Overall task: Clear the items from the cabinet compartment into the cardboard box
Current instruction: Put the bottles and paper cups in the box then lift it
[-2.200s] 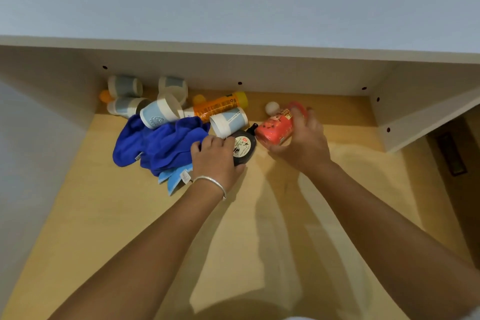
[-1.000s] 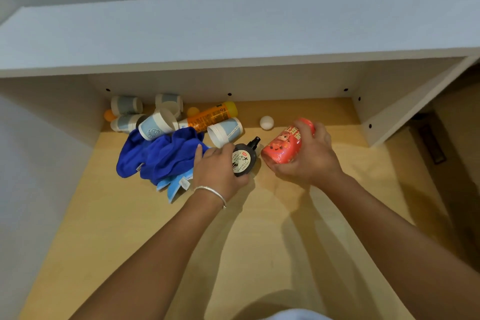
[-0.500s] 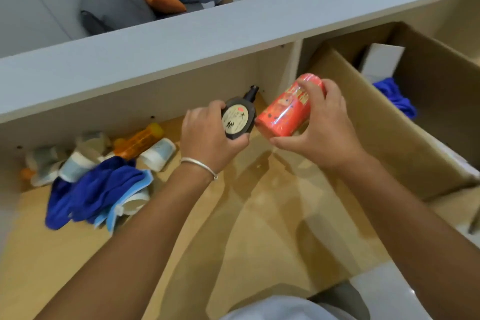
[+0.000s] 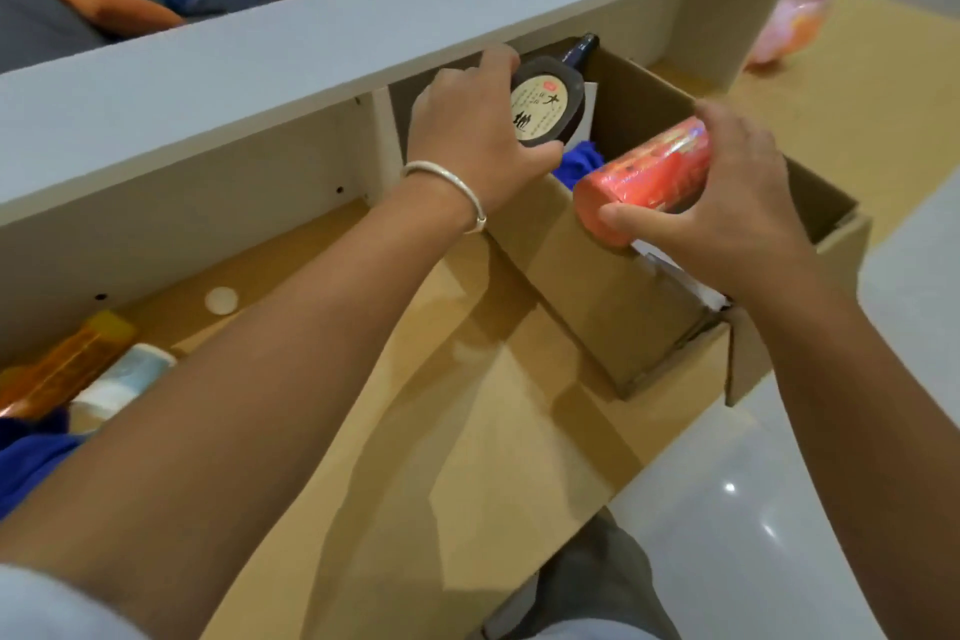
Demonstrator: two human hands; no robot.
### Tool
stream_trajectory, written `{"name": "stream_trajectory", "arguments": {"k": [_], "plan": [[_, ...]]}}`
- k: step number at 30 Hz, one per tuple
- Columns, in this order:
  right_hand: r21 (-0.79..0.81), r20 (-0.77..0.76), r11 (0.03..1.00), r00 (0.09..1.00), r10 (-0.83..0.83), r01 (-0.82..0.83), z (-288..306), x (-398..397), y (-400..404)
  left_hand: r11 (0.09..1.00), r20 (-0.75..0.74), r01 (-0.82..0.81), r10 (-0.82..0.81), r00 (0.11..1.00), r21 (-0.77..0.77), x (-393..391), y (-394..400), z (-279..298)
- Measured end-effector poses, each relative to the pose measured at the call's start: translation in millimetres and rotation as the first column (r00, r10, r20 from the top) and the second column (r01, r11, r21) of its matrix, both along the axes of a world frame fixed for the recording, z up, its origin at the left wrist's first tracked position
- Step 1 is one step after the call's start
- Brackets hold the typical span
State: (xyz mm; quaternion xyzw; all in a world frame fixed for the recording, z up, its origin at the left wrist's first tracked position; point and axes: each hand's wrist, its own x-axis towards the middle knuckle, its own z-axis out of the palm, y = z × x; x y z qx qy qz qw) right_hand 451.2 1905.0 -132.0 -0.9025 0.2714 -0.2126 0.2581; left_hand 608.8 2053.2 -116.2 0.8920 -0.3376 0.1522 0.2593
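Observation:
My left hand [image 4: 470, 130] grips a round black bottle [image 4: 548, 107] with a beige label, held over the left edge of the open cardboard box [image 4: 587, 276]. My right hand [image 4: 727, 208] holds a red cylindrical bottle [image 4: 647, 177] on its side above the box opening. A blue cloth [image 4: 582, 161] and something white lie inside the box. Left behind in the cabinet compartment [image 4: 441, 405] are an orange bottle [image 4: 67, 364], a paper cup [image 4: 119, 382], a blue cloth [image 4: 26, 452] and a small white ball [image 4: 222, 300].
The grey cabinet top [image 4: 311, 42] overhangs the compartments. A white divider [image 4: 384, 140] separates the compartment from the box's bay. Pale glossy floor [image 4: 779, 509] lies at lower right. A person sits on a sofa beyond the cabinet.
Both hands lifted the black and red bottles out of the compartment and carried them right, over the cardboard box. My view has swung right with them.

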Motion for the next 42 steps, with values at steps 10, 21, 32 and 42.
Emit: {"name": "stream_trajectory", "arguments": {"k": [10,21,32,42], "plan": [[-0.048,0.003,0.996,0.997,0.079,-0.078,-4.8,-3.2,21.3,1.0,-0.117,-0.026,0.026,0.993,0.0,-12.1,20.7,-42.5],[0.016,-0.096,0.848,0.844,0.528,-0.529,-43.0,79.8,193.1,0.852,-0.254,-0.45,0.513,0.82,0.268,-57.4,288.8,-136.6],[0.122,-0.288,0.67,0.62,0.73,-0.732,-112.8,157.6,306.6,0.693,-0.278,-0.659,0.721,0.634,0.294,-53.6,399.6,-162.4],[0.133,-0.392,0.688,0.6,0.697,-0.713,-172.7,247.2,334.5,0.75,-0.276,-0.595,0.66,0.699,0.289,35.2,409.1,-166.9]]}}
